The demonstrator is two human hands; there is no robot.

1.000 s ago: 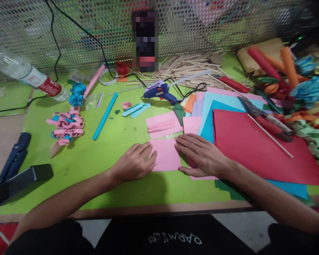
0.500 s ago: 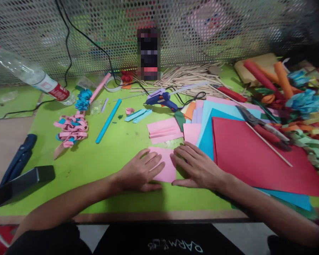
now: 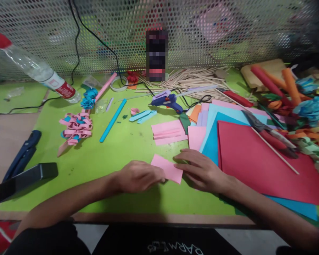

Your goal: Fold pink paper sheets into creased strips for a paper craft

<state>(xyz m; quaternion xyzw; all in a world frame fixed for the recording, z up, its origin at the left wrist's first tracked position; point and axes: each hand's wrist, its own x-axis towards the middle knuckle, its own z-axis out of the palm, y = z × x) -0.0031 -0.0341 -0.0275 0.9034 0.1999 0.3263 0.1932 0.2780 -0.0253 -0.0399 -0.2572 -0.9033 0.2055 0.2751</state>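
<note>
A small piece of pink paper [image 3: 168, 169] is tilted between my two hands at the near middle of the green table. My left hand [image 3: 141, 176] is closed, its fingers together, pinching the lower left edge of this paper; the thumb is mostly hidden. On the other side, my right hand [image 3: 202, 170] has its fingers stretched out, with fingertips touching the paper's upper right edge. Just beyond lies a pink sheet [image 3: 166, 139] with folded strips on it, and another pink piece [image 3: 196, 136] rests close to my right fingers.
Red sheets [image 3: 255, 159] carry pliers [image 3: 271, 134] and a thin stick. Farther back are a blue glue gun [image 3: 168, 101], a phone [image 3: 157, 55] and many wooden sticks [image 3: 191, 79]. A bottle [image 3: 55, 83], pink paper loops [image 3: 77, 128], a stapler [image 3: 22, 154] and a black box [image 3: 28, 181] occupy the left.
My left hand has gone from lying spread on the pink paper to pinching its edge. The paper has turned and looks smaller. The camera view has shifted slightly.
</note>
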